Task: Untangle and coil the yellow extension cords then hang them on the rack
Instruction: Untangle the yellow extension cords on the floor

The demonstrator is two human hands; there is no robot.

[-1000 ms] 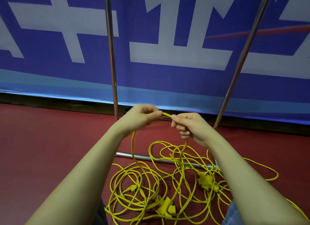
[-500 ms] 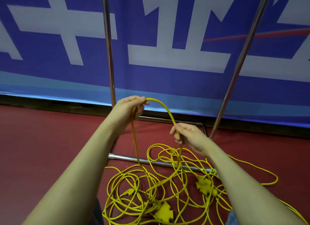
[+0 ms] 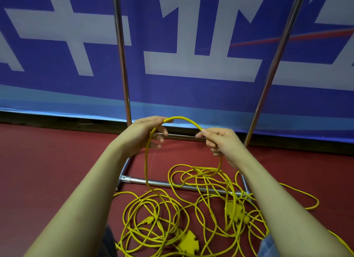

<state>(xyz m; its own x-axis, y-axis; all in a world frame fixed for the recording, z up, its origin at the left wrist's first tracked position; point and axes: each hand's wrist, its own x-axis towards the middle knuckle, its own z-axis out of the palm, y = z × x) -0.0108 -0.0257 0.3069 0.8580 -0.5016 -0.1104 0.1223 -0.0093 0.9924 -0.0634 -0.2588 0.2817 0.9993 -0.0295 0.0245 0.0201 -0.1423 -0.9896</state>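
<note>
Now the right hand (image 3: 222, 142) has risen level with the left hand (image 3: 142, 135), each pinching the cord (image 3: 183, 118) — the arch between them wider than a moment ago. One loop forms; most cord lies tangled on the floor (image 3: 47, 161) by the rack (image 3: 122, 75) — coiling has barely begun.

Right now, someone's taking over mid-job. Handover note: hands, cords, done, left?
Left hand: holds one end of a raised arc of cord.
Right hand: pinches the other end of that arc.
Cords: the rest lies tangled in a pile on the red floor, across the rack base bar, sockets in it.
Done: first loop being formed only.
Left: untangle, coil everything, hang on rack.
</note>
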